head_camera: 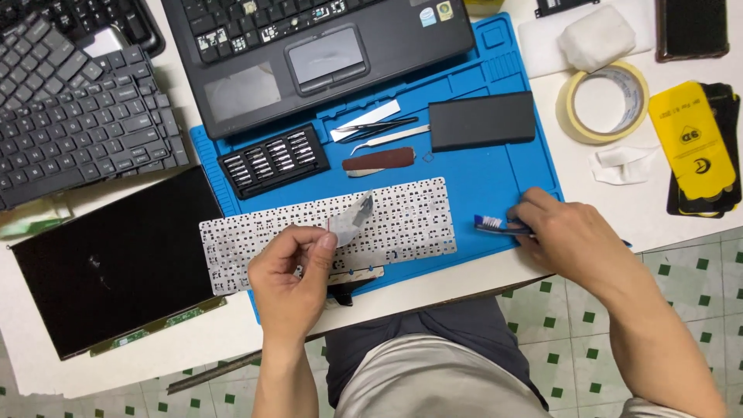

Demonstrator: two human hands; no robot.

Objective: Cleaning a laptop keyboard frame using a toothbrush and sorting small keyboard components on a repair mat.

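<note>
1. Lying flat on the blue mat (480,182), near its front edge: a white keyboard frame (402,224), keys stripped, long axis running left to right, left end overhanging the mat toward the black screen panel (116,255).
2. Pinching a small grey piece (352,219) between thumb and forefinger of the left hand (290,275), grip clamped on its lower edge; piece tilting up and to the right, hovering over the frame's middle.
3. Resting at the mat's front right corner: the right hand (569,240), fingers closed round the handle of a blue toothbrush (495,225). Brush lying with long axis left to right, white bristles pointing left, head just beside the frame's right end.
4. Sitting behind the frame on the mat: one black bit case (271,160) full of silver bits, one brown-handled tool (379,160), tweezers (379,128) and a thin metal pry blade beside them, one black rectangular block (481,120).
5. Overlapping the mat's far edge: one open black laptop (309,54), some key caps missing.
6. Piling up at far left on the tabletop (619,209): loose black keyboards (77,116), at least two.
7. Lying to the right of the mat: one roll of yellowish tape (604,101), one white cloth wad (596,37), one dark phone (691,27), a stack of yellow-and-black flat packets (696,147), exact count unclear.
8. Blocking nothing between either hand and the frame.
</note>
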